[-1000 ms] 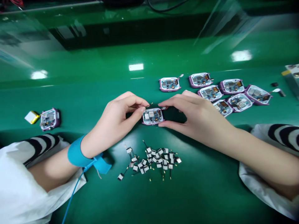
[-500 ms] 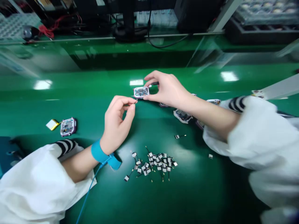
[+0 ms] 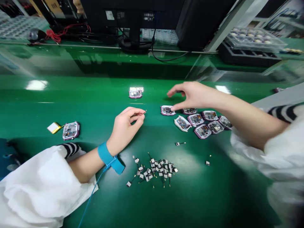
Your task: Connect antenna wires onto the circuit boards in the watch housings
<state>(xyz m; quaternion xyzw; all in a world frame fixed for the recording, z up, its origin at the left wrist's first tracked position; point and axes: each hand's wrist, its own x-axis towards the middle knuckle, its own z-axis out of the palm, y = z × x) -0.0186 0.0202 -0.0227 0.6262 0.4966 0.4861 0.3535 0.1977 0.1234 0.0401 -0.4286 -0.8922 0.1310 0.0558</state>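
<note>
**Left hand** (image 3: 124, 131): thumb and forefinger (image 3: 137, 110) pinched closed on a tiny dark connector tip (image 3: 145, 111), too small to identify with certainty, held in the air above the green workbench (image 3: 213, 199). **Right hand** (image 3: 193, 96): fingers spread apart, no held item visible, thumb tip at the right end of a purple-framed circuit module (image 3: 167, 110); contact or slight gap not discernible.

**Nearby:** cluster of similar modules (image 3: 202, 131) just right of that module, below the right hand. Second lone module (image 3: 135, 93) at upper centre. Third module (image 3: 70, 130) at left, beside a small foil-wrapped battery (image 3: 54, 127). Heap of small square antennas with thin leads (image 3: 152, 169) at lower centre; one loose antenna (image 3: 180, 143) nearer the cluster.

**Left wrist:** blue antistatic strap (image 3: 106, 155) with blue cord (image 3: 91, 193).

**Handling note, as judgement:** thin lead best gripped close to its tip, module best steadied by its frame, with fingers kept off the exposed board.
</note>
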